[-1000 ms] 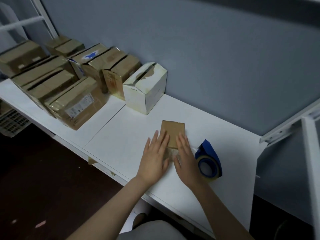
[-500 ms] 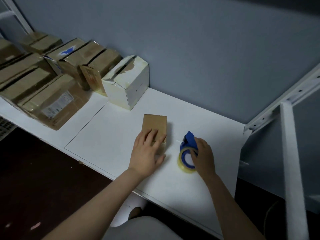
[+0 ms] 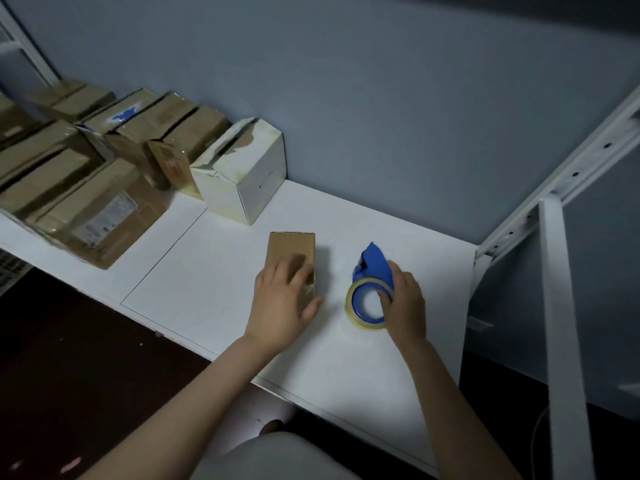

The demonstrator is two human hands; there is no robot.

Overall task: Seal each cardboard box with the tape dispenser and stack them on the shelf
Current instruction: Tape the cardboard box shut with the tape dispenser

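Box: the small brown cardboard box (image 3: 292, 249) lies on the white shelf board (image 3: 214, 271); my left hand (image 3: 282, 303) presses flat on its near end, fingers straight.
Tape: my right hand (image 3: 405, 301) curls round the blue tape dispenser (image 3: 375, 263), just beside the box.
Done: gloss at its near end may be tape; I can't tell.
Left: sealing it, I judge, then stacking it by the row of brown cardboard boxes (image 3: 104, 202).

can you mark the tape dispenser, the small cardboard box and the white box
tape dispenser (image 3: 373, 268), head view, blue housing above the roll
small cardboard box (image 3: 291, 247), head view, bare top face
white box (image 3: 265, 187), head view, right side wall
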